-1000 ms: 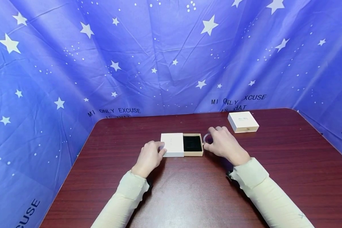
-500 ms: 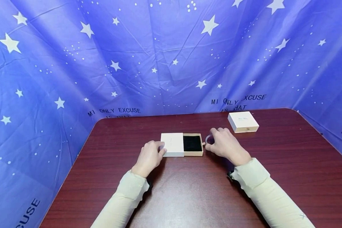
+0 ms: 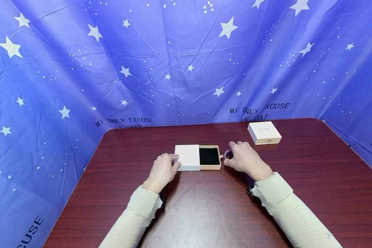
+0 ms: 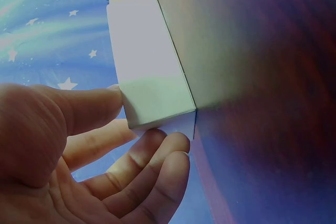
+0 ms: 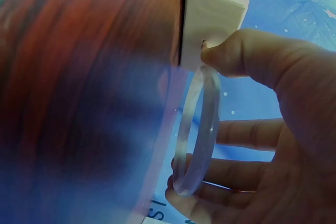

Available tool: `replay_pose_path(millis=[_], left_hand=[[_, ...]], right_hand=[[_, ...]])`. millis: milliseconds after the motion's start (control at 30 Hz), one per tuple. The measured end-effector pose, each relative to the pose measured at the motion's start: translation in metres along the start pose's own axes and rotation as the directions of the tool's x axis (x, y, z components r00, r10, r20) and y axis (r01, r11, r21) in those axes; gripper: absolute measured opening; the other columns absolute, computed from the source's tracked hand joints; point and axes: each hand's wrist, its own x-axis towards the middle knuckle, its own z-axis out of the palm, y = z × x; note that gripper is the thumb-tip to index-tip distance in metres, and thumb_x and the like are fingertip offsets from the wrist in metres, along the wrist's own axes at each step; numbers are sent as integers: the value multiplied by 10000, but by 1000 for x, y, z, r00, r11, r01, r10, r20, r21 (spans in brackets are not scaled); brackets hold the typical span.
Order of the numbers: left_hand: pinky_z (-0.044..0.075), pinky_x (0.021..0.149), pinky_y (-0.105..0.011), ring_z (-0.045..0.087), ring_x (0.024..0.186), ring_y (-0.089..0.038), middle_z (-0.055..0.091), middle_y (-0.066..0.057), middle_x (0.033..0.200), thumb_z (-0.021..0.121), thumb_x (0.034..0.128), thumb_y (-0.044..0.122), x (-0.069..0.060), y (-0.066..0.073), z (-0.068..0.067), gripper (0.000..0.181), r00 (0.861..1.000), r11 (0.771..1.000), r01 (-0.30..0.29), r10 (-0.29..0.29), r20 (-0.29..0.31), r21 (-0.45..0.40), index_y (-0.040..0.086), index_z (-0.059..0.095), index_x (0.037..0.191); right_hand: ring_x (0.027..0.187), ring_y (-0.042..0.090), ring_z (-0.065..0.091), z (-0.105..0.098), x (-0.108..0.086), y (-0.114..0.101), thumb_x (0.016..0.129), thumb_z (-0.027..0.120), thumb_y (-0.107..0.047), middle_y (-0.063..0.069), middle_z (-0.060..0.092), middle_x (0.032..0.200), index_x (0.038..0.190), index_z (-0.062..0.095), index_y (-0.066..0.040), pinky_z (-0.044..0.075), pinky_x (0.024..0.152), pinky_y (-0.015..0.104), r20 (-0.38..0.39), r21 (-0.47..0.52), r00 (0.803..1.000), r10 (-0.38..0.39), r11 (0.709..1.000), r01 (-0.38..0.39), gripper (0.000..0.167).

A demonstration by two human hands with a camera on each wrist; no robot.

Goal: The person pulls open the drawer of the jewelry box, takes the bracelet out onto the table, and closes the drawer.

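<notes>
At the clock's centre on the glossy, wood-grained table (image 3: 189,217), my feed shows a square white sleeve (image 3: 187,153), its tan tray (image 3: 210,167) standing partly out toward three o'clock, with plush-looking black lining (image 3: 209,156) inside. At eight, the person's left hand (image 3: 162,170) grips the sleeve's corner narrowly; at three, the right hand (image 3: 245,160) pinches a smooth, pale, translucent bangle (image 5: 207,124) just beyond the tray. A closed white box (image 3: 264,132) sits at two.

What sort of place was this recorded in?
Probably a makeshift filming corner rather than a shop or workshop: a blue star-print curtain hangs along the far side and both flanks of a dark red wood-grain table, where a partly open white drawer box sits.
</notes>
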Motion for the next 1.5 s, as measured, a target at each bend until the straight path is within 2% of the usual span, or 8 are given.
replay_pose_path(millis=[400,633,1500], left_hand=[[495,858,-457,626,1029,-330,671,-149,1066,679,889,211,-1,0,0,285,1000,1000,-5,5,-4,-7,85,703,1144],[498,851,-456,629,1021,-326,672,-147,1058,678,889,210,-1,0,-1,282,1000,1000,-10,10,-2,-2,82,703,1139],[507,836,-450,639,1001,-312,677,-133,1067,675,890,209,0,0,-1,269,1000,1000,-11,11,0,9,102,706,1135]], right_hand=[[897,424,547,4,0,1,694,716,-309,190,574,881,1021,580,9,446,782,511,15,-2,1000,-4,1000,4,476],[913,429,549,5,0,1,703,718,-297,212,584,914,1076,577,34,449,793,515,39,0,999,1,1000,-1,518],[778,338,573,6,2,2,689,734,-256,125,547,787,964,586,-7,467,710,452,42,18,999,-26,1000,25,399]])
